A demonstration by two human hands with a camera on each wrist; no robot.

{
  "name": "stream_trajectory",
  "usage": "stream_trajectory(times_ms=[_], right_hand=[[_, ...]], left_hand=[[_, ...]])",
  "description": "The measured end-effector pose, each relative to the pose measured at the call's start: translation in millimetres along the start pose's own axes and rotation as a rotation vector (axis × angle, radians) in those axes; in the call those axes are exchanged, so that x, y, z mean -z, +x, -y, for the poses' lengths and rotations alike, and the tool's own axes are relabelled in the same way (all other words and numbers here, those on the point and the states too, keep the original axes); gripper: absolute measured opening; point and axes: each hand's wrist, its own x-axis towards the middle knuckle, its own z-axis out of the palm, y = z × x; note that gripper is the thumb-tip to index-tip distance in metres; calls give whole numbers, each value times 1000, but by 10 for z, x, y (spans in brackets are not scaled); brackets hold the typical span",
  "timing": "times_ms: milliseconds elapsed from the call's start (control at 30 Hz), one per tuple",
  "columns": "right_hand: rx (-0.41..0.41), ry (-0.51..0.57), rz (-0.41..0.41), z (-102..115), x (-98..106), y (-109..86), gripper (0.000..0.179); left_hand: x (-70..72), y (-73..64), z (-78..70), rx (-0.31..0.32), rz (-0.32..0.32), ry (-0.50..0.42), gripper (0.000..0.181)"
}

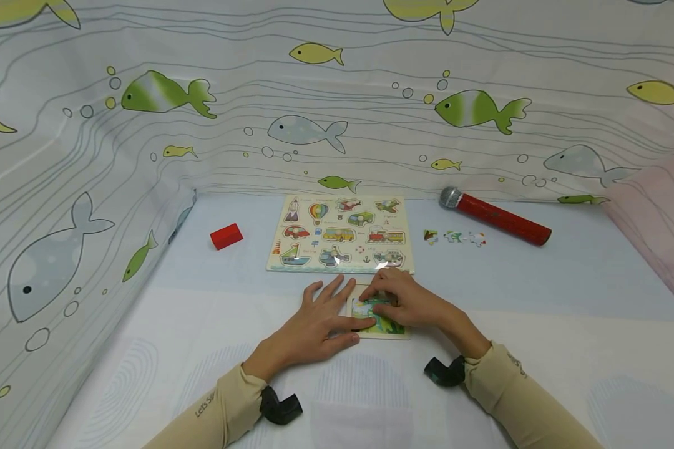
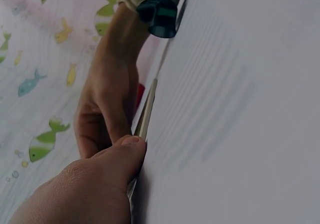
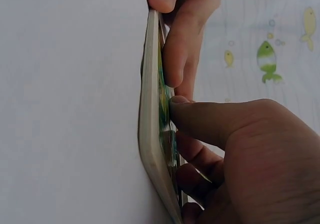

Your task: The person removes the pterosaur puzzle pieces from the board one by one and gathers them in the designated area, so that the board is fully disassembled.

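Observation:
A small wooden jigsaw puzzle board (image 1: 393,337) with a green picture lies flat in front of me, its pale edge (image 3: 147,109) showing in the right wrist view. My left hand (image 1: 320,324) rests at its left side with fingers spread; the index finger lies across the picture and the thumb touches the near-left border. Bent over the board from the right, my right hand (image 1: 410,302) pinches a puzzle piece at the picture's upper left between thumb and fingertips. The fingers mostly hide that piece. Several loose puzzle pieces (image 1: 454,237) lie farther right.
Behind the small board lies a larger vehicle puzzle board (image 1: 339,234), almost touching it. A red block (image 1: 226,237) sits at the left, and a red microphone (image 1: 500,218) at the back right. Fish-printed cloth walls (image 1: 371,93) enclose the back and sides.

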Motion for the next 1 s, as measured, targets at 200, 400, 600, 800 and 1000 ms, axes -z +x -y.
stream_trajectory(times_ms=[200, 400, 600, 800, 1000], right_hand=[[2, -21, -3, -1, -19, -6, 23], [-2, -25, -2, 3, -25, -6, 23], [2, -24, -5, -15, -29, -1, 23], [-5, -24, -8, -24, -30, -1, 23], [-15, 15, 0, -19, -36, 4, 24]], left_hand=[[-3, 0, -6, 2, 5, 2, 40], [-4, -5, -8, 5, 1, -1, 39], [-4, 1, -7, 5, -3, -5, 39], [-11, 3, -3, 2, -9, -6, 39], [-12, 2, -4, 5, -10, -16, 39]])
